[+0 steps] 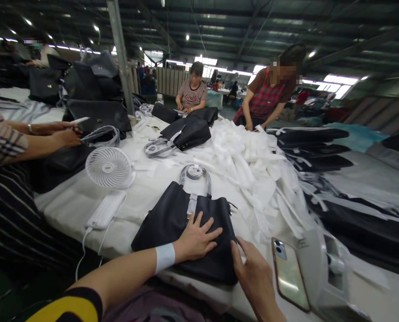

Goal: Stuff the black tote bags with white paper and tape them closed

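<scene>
A black handbag (165, 223) lies on the white-covered table in front of me, its plastic-wrapped handles (206, 181) pointing away. My left hand (199, 237) rests flat on the bag's front with fingers spread, just below a wrapped strap tab (192, 205). At the bag's right edge, my right hand (253, 264) has its thumb and fingers closed on the side; some fingertips are hidden. A pale band circles my left wrist.
Left stand a white fan (108, 167) and a white power bank (106, 210) with cables. White strips (249, 156) heap behind. A phone (290, 273) and a tape dispenser (333, 264) sit right, near stacked black bags (360, 223). Several co-workers surround the table.
</scene>
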The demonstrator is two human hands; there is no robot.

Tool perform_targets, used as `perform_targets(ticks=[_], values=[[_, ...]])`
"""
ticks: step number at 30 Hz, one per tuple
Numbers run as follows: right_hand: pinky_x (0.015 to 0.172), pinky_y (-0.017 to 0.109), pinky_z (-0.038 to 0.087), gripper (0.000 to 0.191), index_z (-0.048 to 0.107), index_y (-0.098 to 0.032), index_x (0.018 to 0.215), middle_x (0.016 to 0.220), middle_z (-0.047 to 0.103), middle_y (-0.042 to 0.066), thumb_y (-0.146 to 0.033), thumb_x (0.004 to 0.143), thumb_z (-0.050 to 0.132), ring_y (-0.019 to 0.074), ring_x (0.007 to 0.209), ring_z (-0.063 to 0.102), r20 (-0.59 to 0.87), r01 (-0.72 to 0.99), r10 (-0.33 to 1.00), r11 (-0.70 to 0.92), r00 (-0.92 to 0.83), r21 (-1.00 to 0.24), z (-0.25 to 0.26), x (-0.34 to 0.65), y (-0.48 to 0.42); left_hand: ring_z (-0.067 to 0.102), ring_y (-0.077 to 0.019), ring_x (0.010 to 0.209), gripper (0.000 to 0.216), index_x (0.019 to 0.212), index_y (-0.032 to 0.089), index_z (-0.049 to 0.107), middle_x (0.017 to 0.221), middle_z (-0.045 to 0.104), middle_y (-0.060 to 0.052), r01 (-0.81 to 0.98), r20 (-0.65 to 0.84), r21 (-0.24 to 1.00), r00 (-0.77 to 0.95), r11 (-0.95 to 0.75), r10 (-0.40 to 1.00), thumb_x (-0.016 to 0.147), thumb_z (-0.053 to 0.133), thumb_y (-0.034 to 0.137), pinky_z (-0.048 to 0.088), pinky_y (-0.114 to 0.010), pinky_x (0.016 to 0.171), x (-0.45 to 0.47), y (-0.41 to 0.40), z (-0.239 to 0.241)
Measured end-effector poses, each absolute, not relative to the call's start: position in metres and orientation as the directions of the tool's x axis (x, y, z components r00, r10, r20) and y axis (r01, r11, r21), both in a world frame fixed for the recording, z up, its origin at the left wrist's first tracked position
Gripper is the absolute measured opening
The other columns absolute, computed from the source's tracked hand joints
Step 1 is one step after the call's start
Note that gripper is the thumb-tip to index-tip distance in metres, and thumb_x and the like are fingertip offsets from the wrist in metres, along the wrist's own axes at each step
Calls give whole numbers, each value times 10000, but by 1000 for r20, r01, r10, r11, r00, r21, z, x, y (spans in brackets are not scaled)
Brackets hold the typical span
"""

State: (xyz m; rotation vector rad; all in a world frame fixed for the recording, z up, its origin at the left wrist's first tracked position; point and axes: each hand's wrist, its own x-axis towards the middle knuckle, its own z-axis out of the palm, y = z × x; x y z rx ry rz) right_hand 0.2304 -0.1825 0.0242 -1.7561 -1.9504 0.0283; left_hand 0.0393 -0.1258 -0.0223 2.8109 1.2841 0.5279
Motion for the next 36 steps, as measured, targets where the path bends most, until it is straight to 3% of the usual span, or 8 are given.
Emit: perform_targets(ticks=[3, 8, 14, 17, 21, 28, 32, 36], values=[[1015, 383, 429, 343, 616, -157, 1185, 1238, 626, 133, -216, 945, 377, 226, 1180, 558, 408, 844, 818, 507, -405, -178, 24, 211, -147, 325, -401, 1336, 500, 1395, 345, 421, 1456, 415, -61, 731, 303, 138, 611, -668, 731, 938, 342, 533, 250, -629, 1041, 40, -125, -24], [1077, 502, 334, 358, 634, -143, 1169, 1259, 618, 138, -131, 913, 384, 277, 1265, 479, 261, 886, 859, 463, -440, -28, -8, 207, -117, 319, -395, 1345, 533, 1402, 252, 426, 1463, 410, -98, 729, 278, 151, 617, -668, 736, 940, 339, 503, 240, -615, 1067, 42, -127, -27], [1075, 487, 354, 371, 644, -150, 1157, 1239, 634, 125, -162, 942, 342, 240, 1215, 535, 306, 899, 907, 367, -289, -239, -26, 217, -117, 263, -450, 1367, 644, 1479, 238, 291, 1514, 328, -138, 728, 50, 227, 654, -647, 754, 924, 315, 563, 226, -673, 1046, 47, -116, -18], [1070, 500, 364, 366, 659, -147, 1128, 1214, 648, 130, -159, 935, 348, 242, 1195, 554, 290, 886, 919, 353, -267, -301, -26, 219, -115, 387, -447, 1298, 590, 1415, 242, 416, 1443, 433, -160, 688, -120, 250, 721, -682, 683, 923, 329, 555, 309, -686, 976, 51, -98, 2], [1071, 496, 373, 373, 665, -161, 1112, 1208, 652, 126, -103, 890, 372, 241, 1182, 566, 296, 880, 921, 347, -253, -325, -26, 219, -116, 448, -379, 1272, 483, 1211, 267, 616, 1337, 546, -134, 654, 37, 200, 739, -729, 673, 970, 250, 469, 284, -680, 1005, 49, -88, 11], [1078, 467, 374, 320, 676, -207, 1079, 1136, 691, 80, -177, 913, 404, 220, 1110, 611, 340, 792, 916, 364, -211, -489, -16, 221, -119, 341, -361, 1359, 579, 1441, 281, 373, 1465, 429, -76, 683, 240, 200, 661, -702, 711, 932, 343, 553, 286, -616, 1073, 38, -102, -33], [968, 414, 475, 294, 683, -201, 1069, 1083, 702, 101, -298, 907, 458, 236, 1026, 643, 464, 791, 881, 215, 97, -573, 11, 282, -88, 344, -354, 1360, 567, 1438, 314, 376, 1469, 428, -41, 679, 273, 187, 658, -710, 702, 932, 335, 567, 306, -594, 1073, 38, -102, -40], [1026, 500, 368, 377, 630, -119, 1162, 1224, 603, 210, -212, 806, 549, 326, 1191, 518, 439, 928, 827, -245, 352, -282, 33, 367, -58, 341, -351, 1362, 568, 1432, 299, 389, 1486, 403, -37, 689, 275, 181, 650, -702, 709, 935, 329, 566, 302, -577, 1080, 38, -101, -35]])
